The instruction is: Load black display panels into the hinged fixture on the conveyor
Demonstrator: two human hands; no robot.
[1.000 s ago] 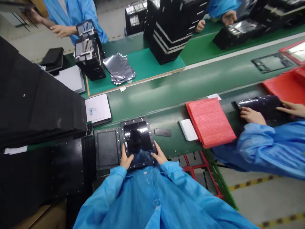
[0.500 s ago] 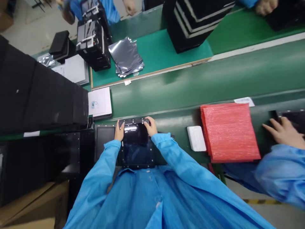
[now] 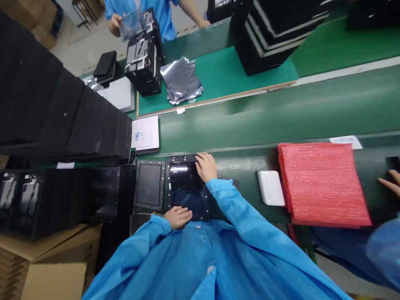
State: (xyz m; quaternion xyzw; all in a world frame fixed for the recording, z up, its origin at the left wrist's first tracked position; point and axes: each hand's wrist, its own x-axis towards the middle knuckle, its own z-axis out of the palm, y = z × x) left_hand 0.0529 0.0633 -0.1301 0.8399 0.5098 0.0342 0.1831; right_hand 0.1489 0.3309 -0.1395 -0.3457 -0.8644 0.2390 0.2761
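A glossy black tablet [image 3: 186, 183] lies in a black studded fixture frame [image 3: 168, 187] at the near edge of the green bench. My right hand [image 3: 206, 166] rests on the tablet's far right corner, fingers curled over its edge. My left hand [image 3: 178, 216] lies at the tablet's near edge, fingers bent and pressed on it. Both sleeves are blue. Just left of the tablet sits a second black frame with a ribbed grey panel [image 3: 149, 185].
A stack of red bubble-wrap sheets [image 3: 321, 183] and a white pad [image 3: 271, 187] lie to the right; another person's hand [image 3: 389, 181] shows at the far right. Black tray stacks [image 3: 62, 121] stand left, silver bags [image 3: 183, 79] behind. A person in blue stands beyond [image 3: 150, 12]. Cardboard boxes [image 3: 46, 258] sit below left.
My left hand has moved from the tablet's far left corner down to its near edge. My right hand stays at the far right corner. The view has shifted slightly.
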